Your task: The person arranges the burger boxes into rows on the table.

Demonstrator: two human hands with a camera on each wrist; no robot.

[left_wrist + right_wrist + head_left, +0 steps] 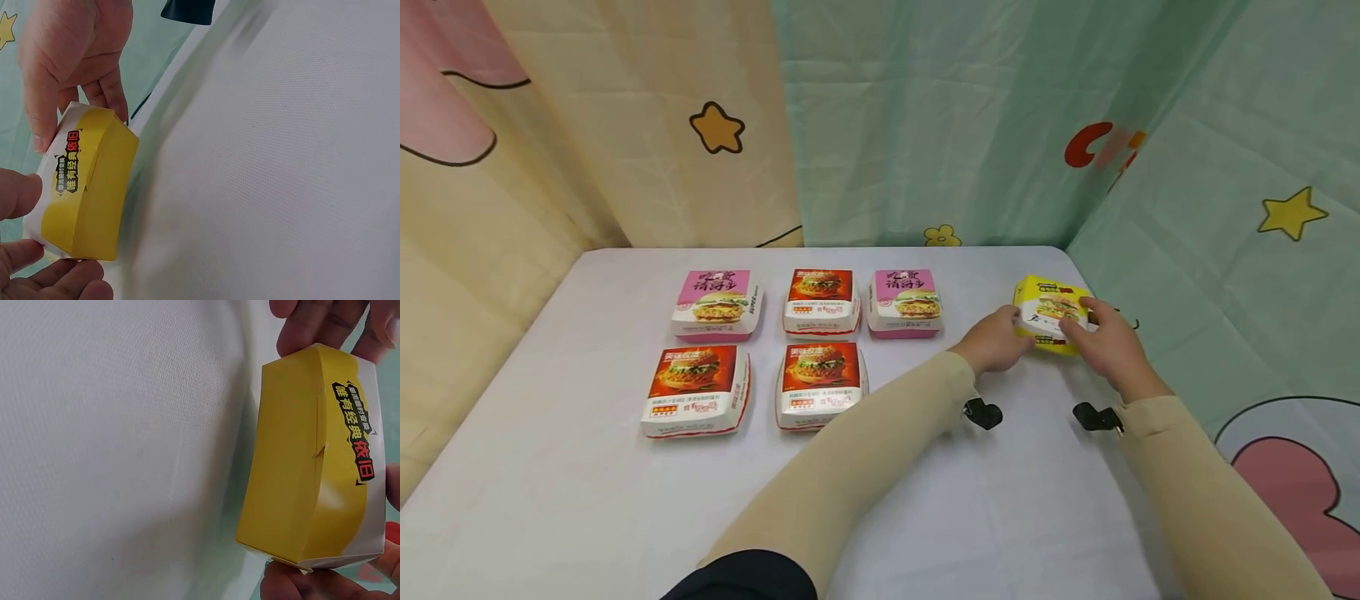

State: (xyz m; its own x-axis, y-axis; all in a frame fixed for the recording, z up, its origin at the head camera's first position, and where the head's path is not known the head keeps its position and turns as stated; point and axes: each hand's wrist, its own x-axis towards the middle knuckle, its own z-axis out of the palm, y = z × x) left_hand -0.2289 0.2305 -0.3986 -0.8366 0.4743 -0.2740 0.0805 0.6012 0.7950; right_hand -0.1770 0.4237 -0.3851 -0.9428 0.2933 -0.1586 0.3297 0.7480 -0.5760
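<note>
A yellow and white burger box (pixel 1049 312) is held between both hands at the far right of the table, its printed lid facing up. My left hand (pixel 992 342) grips its left end, thumb on the upper edge and fingers lower down. The right hand (pixel 1111 354) holds the opposite end with thumb and fingers. In the left wrist view the box's yellow side (pixel 103 187) shows dark and red lettering, with fingertips right at both ends. The right wrist view also shows this carton's yellow side (pixel 284 462), which appears closed.
Left of the hands stand two pink and white burger boxes (pixel 715 308) (pixel 907 304) and several red and white burger boxes (pixel 822 304) in two rows. The left sleeve (pixel 850 450) passes close by the front red box (pixel 820 387). Patterned curtains (pixel 925 125) border the white table (pixel 550 467).
</note>
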